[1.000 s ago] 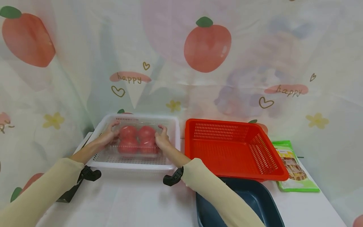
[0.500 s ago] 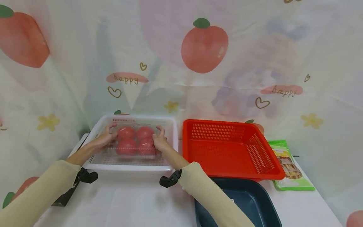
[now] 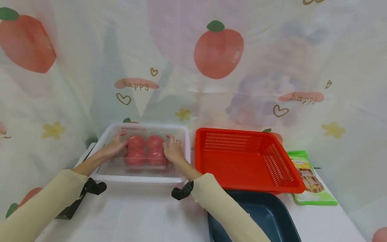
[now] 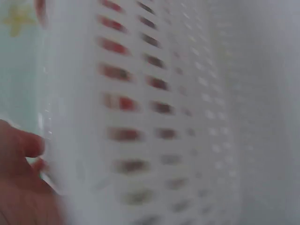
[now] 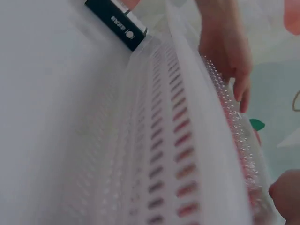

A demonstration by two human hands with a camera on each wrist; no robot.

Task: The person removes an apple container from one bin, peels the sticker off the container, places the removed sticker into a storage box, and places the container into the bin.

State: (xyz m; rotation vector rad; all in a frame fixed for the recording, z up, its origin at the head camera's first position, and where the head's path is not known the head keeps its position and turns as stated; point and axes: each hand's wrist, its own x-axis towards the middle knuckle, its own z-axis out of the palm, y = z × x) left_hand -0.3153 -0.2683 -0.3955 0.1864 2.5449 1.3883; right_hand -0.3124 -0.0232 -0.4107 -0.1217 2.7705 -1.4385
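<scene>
A clear plastic box (image 3: 145,158) with several round red fruits (image 3: 136,156) inside sits within the white perforated basket (image 3: 139,178). At the box's left side, my left hand (image 3: 114,147) grips its edge. My right hand (image 3: 173,151) holds the opposite side, index finger raised toward the far corner. In the left wrist view the left hand (image 4: 23,173) shows past the basket's rim. The right wrist view shows the box's ridged edge (image 5: 239,136) above the rim, with part of the right hand (image 5: 287,194) beside it.
A red perforated basket (image 3: 232,168) stands to the right, overlapping a dark blue tray (image 3: 272,208) in front. Behind its right side lies a green-edged food packet (image 3: 311,181). A dark box (image 3: 71,208) lies left of the white basket, under my left sleeve. A printed curtain (image 3: 257,67) hangs behind.
The box stays in the white basket throughout. The right hand's fingers have spread a little at its side. The whole head view has shifted slightly.
</scene>
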